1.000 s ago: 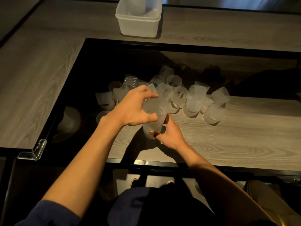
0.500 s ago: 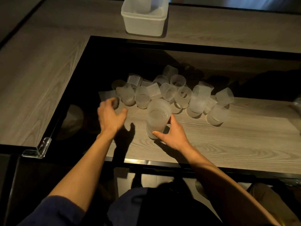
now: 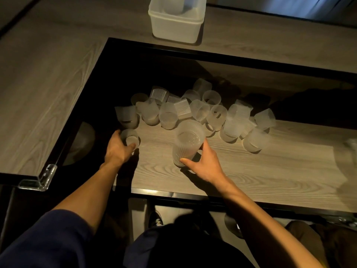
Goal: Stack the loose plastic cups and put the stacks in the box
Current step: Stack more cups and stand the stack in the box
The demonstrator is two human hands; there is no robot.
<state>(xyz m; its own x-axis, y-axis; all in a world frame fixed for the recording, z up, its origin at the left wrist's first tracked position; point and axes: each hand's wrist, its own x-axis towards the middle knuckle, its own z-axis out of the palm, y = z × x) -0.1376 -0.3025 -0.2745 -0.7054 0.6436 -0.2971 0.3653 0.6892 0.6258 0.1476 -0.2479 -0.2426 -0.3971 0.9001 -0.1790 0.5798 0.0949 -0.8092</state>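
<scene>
Left hand [image 3: 117, 149], fingers round 1 loose cup [image 3: 132, 139]; right hand [image 3: 206, 163], fingers round the upright stack [image 3: 186, 146]

Upright ribbed stack [image 3: 186, 147], scattered cups [image 3: 202, 111]

Frosted translucent cups [image 3: 168, 118], some ribbed; beyond them a milky white box [image 3: 174, 29] on the grey wood-grain counter [image 3: 48, 78] with its black-framed glass panel
</scene>
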